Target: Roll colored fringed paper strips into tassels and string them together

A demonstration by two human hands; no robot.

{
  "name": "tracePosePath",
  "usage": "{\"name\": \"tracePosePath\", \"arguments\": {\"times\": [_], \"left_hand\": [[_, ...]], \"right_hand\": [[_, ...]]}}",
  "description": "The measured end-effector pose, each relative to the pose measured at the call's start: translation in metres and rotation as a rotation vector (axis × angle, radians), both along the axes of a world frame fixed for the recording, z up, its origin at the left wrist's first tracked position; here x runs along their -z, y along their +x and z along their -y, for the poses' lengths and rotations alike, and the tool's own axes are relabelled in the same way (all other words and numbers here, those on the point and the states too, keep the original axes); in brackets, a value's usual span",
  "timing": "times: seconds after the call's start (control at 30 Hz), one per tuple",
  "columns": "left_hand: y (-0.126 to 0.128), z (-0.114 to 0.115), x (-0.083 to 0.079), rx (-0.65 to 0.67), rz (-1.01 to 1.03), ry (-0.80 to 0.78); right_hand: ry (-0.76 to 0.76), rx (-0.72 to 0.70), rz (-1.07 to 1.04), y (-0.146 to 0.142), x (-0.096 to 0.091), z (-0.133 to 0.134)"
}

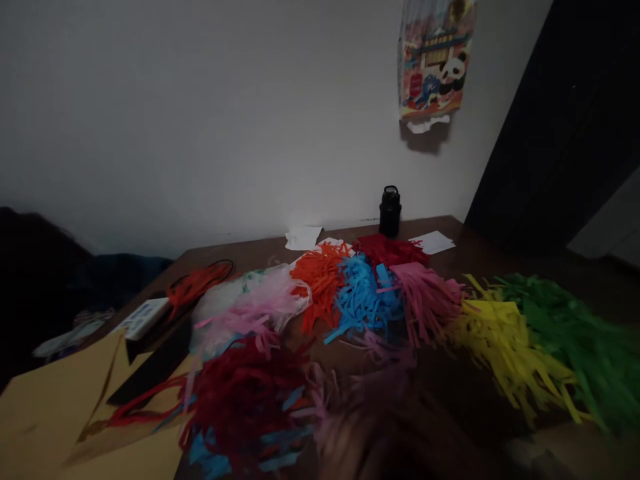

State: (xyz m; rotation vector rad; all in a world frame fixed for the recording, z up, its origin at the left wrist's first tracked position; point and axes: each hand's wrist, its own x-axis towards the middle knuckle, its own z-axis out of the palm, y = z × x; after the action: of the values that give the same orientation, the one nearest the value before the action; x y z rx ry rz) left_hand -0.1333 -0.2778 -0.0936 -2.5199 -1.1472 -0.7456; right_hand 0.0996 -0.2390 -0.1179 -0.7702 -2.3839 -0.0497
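From my end I see the table (260, 248), then the red heap (240, 387) at its near side, then one blurred hand (350, 440); I can't tell its grip, or whether it holds the pink strips (323, 393) just beyond. Light, slow pinches should limit tangling.

Found a hand (353, 443) at bottom centre, blurred and cut off; could not tell which. Noted pink strips (323, 393) beside it and green strips (575, 340), lower right, blurred; panda-printed packet (435, 63) cropped at top.
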Motion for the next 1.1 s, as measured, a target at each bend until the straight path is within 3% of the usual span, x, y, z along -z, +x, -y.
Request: {"name": "tracePosePath", "arguments": {"times": [0.07,0.13,0.27,0.37,0.47,0.6,0.7,0.83,0.93,1.1], "left_hand": [[0.024,-0.007,0.011,0.004,-0.021,-0.028],[0.032,-0.012,0.012,-0.019,-0.043,-0.054],[0.023,-0.013,0.003,0.004,-0.122,-0.048],[0.014,-0.008,0.003,0.049,-0.163,-0.041],[0.011,-0.004,0.004,0.047,-0.132,-0.074],[0.017,-0.002,-0.004,0.038,-0.073,-0.038],[0.024,-0.001,-0.023,0.059,-0.05,-0.003],[0.027,0.001,-0.058,-0.019,0.074,-0.157],[0.021,-0.001,-0.088,-0.032,0.173,-0.133],[0.002,-0.013,-0.133,-0.02,0.045,-0.126]], "right_hand": [[-0.016,0.01,0.004,-0.003,-0.003,0.001],[-0.018,0.002,0.004,-0.002,-0.01,0.002],[0.005,-0.026,0.006,0.011,-0.033,0.002],[0.102,-0.069,0.063,0.02,-0.044,0.002],[0.12,-0.03,0.049,0.019,-0.041,0.003],[0.081,0.008,-0.161,0.002,-0.032,0.008],[0.062,0.011,-0.265,-0.006,-0.046,0.013],[0.093,-0.014,-0.271,-0.003,-0.089,0.019],[0.121,0.015,-0.244,-0.001,-0.116,0.017],[0.115,0.085,-0.257,-0.001,-0.147,0.006]]}}
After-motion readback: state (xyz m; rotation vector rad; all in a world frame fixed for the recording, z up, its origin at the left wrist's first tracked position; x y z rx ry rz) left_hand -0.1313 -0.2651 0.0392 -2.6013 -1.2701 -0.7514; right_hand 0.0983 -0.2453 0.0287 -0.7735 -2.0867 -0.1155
